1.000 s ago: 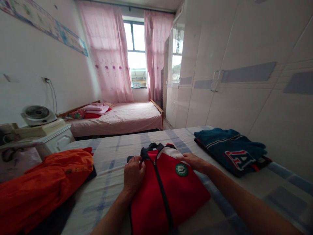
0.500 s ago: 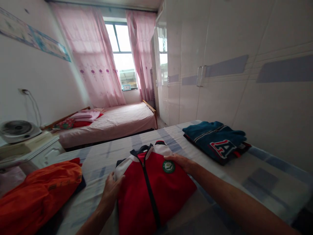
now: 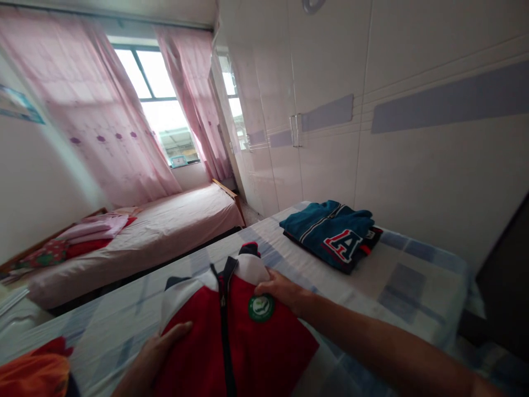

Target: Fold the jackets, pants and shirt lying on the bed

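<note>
A folded red jacket (image 3: 243, 347) with white shoulders, a dark zip and a round green badge lies on the checked bed (image 3: 405, 286) in front of me. My left hand (image 3: 159, 353) grips its left edge, thumb on top of the red cloth. My right hand (image 3: 281, 289) holds its right shoulder by the badge, fingers curled at the edge. A folded teal top (image 3: 330, 231) with a red letter A lies further right on the bed, apart from both hands.
An orange garment (image 3: 35, 375) lies at the bed's left end. A second bed (image 3: 165, 226) with pink sheets and folded bedding stands under the pink-curtained window. A white wardrobe (image 3: 372, 154) runs along the right. A dark object (image 3: 504, 275) juts in at right.
The view has swung right and tilted. Both hands have stayed on the red jacket; the left hand slid from the collar down to its left edge.
</note>
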Available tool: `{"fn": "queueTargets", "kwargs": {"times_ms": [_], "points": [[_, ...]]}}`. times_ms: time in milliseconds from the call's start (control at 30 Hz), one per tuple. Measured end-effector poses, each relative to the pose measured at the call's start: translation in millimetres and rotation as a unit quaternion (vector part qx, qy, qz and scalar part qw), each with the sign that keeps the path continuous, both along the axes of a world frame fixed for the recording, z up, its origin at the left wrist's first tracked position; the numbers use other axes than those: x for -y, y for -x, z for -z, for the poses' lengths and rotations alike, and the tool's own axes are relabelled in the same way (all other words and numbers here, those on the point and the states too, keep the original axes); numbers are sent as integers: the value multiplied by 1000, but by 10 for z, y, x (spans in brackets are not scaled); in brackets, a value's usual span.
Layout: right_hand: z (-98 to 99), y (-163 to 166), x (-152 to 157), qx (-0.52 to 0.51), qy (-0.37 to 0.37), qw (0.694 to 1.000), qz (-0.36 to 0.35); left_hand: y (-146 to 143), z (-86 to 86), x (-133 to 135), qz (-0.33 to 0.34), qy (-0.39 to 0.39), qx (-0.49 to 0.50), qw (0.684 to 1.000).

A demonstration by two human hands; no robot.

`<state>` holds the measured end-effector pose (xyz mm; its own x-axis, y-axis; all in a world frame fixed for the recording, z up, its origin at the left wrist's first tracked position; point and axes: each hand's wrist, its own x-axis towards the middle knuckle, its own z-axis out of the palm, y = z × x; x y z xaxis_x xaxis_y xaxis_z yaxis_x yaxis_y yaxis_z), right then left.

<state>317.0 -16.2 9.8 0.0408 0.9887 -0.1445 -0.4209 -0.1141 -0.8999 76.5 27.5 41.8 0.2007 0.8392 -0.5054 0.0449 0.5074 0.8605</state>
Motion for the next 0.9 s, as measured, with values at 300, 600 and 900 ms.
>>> {"fn": "queueTargets", "kwargs": {"times_ms": [300,600,900], "points": [[-888,-1113,458,55,-108,929,350,-1705,-1252,-690,207,-280,31,937],[69,-1925,447,26,-21,849,528,-3004,-294,-737,248,-659,-259,661],[269,-1962,512,7,-47,863,504,-2838,448,-620,279,-612,-256,694]]}}
